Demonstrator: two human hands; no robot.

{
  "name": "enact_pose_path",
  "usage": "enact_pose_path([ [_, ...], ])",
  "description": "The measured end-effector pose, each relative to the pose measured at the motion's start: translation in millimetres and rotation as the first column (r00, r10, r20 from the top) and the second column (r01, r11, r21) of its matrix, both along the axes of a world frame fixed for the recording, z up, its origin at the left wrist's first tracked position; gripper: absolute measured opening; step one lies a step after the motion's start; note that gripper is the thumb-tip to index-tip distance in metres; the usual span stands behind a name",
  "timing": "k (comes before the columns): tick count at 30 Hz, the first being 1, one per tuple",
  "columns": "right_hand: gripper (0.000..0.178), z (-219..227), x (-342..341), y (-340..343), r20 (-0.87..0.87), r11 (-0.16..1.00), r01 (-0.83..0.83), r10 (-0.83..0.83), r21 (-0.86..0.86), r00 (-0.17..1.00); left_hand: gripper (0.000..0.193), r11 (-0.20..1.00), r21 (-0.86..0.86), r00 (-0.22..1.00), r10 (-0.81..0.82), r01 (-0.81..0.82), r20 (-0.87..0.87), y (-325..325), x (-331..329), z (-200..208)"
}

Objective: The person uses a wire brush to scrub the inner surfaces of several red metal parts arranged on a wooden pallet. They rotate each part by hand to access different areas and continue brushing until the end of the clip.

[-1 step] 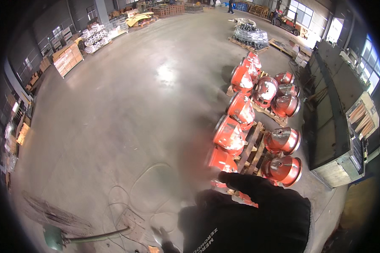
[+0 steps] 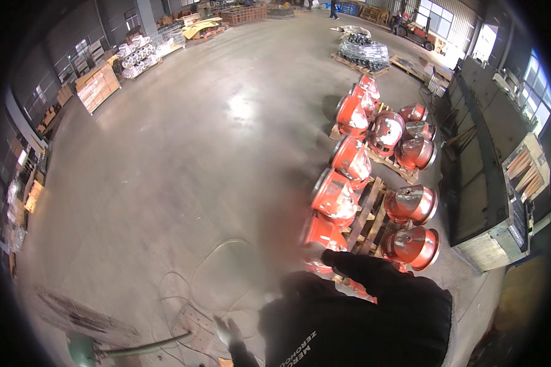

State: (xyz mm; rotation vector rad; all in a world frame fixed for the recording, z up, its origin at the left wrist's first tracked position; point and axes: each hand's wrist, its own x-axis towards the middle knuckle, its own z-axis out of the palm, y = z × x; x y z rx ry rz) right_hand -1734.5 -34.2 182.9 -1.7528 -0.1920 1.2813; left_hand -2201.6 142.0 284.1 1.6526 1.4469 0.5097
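Observation:
My right hand [image 2: 313, 252], pale and blurred, is at the near red rounded metal casting [image 2: 326, 231]. Whether it touches the casting or how its fingers lie I cannot make out. Low in the picture my left hand [image 2: 228, 332] hangs over the floor, holding nothing, its fingers apart. Below it lies a flat brownish plate [image 2: 194, 323], with a green bar [image 2: 144, 347] running left to a green block [image 2: 81, 350]. Dark sleeves cover both arms. More red castings [image 2: 335, 196] line the wooden pallet [image 2: 368, 211].
Thin cable [image 2: 194, 269] loops across the grey floor [image 2: 165, 183]. On the right, a long dark metal structure [image 2: 480, 165] runs beside the castings. Wrapped goods [image 2: 361, 52] stand on a pallet farther off. A forklift [image 2: 417, 33] and a person [image 2: 333, 9] are far back.
My left hand has risen a little farther into view, with its fingers spread. The castings sit slightly farther right in the picture. My right hand stays by the near casting.

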Motion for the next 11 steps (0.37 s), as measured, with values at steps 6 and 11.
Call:
enact_pose_path([
  [6,0.025,17,33,5,0.100,0.978,0.182,-0.172,-0.101,0.980,0.076,0.715,0.669,0.797,-0.517,0.202,0.312,247,289,282],
  [11,0.024,21,64,63,0.150,0.904,0.404,-0.384,-0.139,0.911,0.119,0.361,0.929,0.335,-0.867,-0.086,0.368,331,432,512],
])
